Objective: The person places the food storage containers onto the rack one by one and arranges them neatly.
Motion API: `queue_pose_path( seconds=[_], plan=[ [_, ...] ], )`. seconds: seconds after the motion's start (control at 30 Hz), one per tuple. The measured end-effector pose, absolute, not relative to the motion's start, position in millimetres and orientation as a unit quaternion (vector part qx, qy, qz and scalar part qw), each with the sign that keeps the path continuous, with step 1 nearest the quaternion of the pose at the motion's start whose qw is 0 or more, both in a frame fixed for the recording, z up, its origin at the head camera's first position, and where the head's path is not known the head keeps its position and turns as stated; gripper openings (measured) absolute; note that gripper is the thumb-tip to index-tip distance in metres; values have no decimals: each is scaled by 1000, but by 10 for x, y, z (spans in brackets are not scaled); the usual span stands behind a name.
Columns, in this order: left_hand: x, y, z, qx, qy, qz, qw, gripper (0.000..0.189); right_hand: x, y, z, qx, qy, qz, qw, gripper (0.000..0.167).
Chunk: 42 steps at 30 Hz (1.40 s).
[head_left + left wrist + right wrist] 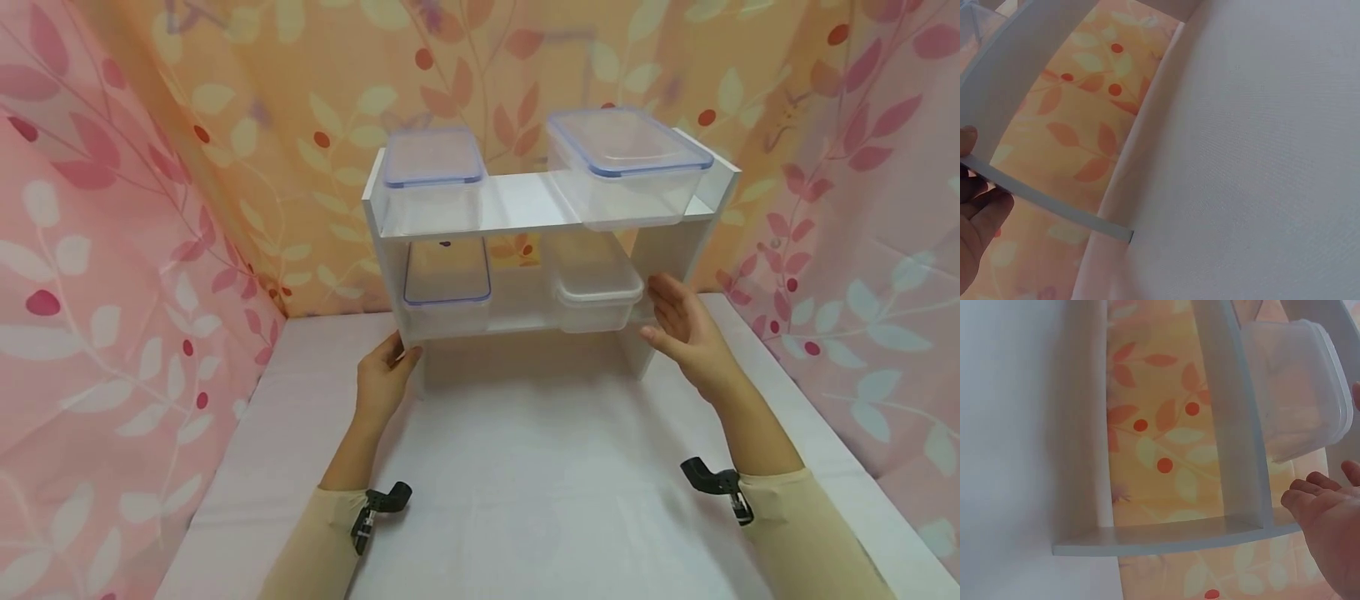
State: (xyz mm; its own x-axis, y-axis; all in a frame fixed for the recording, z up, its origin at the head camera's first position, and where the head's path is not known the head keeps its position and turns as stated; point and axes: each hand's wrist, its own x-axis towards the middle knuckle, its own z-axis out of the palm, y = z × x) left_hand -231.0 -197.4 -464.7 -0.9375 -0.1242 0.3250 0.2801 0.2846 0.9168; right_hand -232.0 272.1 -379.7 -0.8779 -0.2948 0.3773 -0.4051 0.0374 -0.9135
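A white two-tier shelf rack [517, 200] stands on the table, holding clear plastic food containers. My left hand [384, 379] pinches the front edge of its left side panel [1054, 203], just below the lower shelf, thumb on one face and fingers on the other. My right hand [693, 342] is beside the lower right container [596, 287], its fingers straight and thumb apart, near the right side panel. Whether it touches the panel I cannot tell. On the upper tier sit two blue-rimmed containers, a left one [433, 204] and a larger right one [630, 196].
Another blue-rimmed container [447, 283] sits at the left of the lower tier. White cloth covers the table [517, 467]. Patterned curtains [97, 250] hang at the back and both sides. A black wrist mount [708, 479] is strapped to each sleeve.
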Motion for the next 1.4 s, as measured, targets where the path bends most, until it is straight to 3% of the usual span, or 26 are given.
queue_pose_path(
  seconds=[0.4, 0.83, 1.13, 1.4],
  plan=[
    [-2289, -2012, -4572, -52, -808, -562, 169, 50, -2115, 2703, -3921, 244, -729, 637, 59, 71],
    [-2236, -2055, -4440, -37, -840, -505, 197, 34, -2033, 2735, -4142, 243, -776, 571, 108, 64],
    [-2156, -2139, -4439, -37, -855, -485, 178, 31, -2029, 2861, -4252, 241, -815, 501, 161, 61],
    [-2069, -2226, -4417, -60, -867, -466, 165, 30, -2000, 2977, -4287, 223, -855, 435, 171, 50]
  ],
)
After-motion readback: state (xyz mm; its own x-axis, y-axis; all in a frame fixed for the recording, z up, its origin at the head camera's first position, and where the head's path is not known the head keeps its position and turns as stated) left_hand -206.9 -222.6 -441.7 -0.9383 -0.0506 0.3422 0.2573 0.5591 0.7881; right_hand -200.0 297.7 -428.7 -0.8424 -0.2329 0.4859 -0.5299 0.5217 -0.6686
